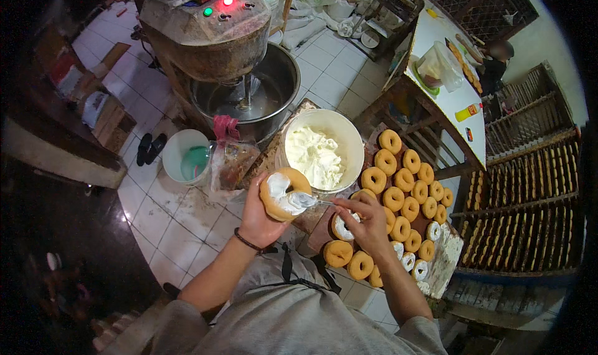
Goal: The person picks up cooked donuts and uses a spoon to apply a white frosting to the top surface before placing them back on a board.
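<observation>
My left hand (260, 215) holds a golden ring doughnut (300, 179), partly coated on top with white cream. My right hand (363, 223) pinches the thin metal handle of a spoon (305, 199), whose cream-smeared head rests on the doughnut's face. Just beyond both hands stands a white bucket (355, 144) holding a mound of pale cream (311, 155). To the right, rows of plain doughnuts (374, 180) lie on a board (441, 261); several near its front, including a coated doughnut (420, 269), carry white cream. Part of one coated doughnut lies behind my right hand.
A large mixer (199, 40) with a metal bowl (289, 84) stands at the back left. A second white bucket (177, 155) and a plastic bag (232, 168) sit on the tiled floor. At right are a white table (445, 34), a person (496, 65) and loaded racks (520, 193).
</observation>
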A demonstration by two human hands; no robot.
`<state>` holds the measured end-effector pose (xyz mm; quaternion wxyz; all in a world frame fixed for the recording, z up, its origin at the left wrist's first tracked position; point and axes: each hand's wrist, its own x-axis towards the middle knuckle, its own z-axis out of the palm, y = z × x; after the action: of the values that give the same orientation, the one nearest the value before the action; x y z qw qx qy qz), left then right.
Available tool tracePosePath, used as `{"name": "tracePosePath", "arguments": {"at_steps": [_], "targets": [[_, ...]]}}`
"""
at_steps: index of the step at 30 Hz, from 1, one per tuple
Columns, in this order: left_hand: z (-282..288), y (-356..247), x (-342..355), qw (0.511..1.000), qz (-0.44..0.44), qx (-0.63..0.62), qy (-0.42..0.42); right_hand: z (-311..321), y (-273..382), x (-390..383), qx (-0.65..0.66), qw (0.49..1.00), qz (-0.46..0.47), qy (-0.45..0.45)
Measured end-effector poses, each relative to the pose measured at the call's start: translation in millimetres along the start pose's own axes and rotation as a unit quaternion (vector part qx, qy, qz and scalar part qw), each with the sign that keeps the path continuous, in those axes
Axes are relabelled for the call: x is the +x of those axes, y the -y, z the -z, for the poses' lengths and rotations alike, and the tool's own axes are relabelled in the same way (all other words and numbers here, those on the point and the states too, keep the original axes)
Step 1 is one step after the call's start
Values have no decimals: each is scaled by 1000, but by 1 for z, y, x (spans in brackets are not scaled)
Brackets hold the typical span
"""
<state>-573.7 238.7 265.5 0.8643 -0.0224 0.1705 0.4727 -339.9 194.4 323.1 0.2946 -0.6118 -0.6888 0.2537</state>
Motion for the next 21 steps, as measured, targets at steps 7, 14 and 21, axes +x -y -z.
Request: {"name": "tracePosePath", "arguments": {"at_steps": [7,14,21], "targets": [[3,-27,-7,987,152,39,16,17,7,12,-161,980,120,-22],[1,-39,-14,978,195,49,56,27,16,15,-174,972,158,2],[2,-45,-18,972,197,110,60,46,34,6,-99,981,30,161]]}}
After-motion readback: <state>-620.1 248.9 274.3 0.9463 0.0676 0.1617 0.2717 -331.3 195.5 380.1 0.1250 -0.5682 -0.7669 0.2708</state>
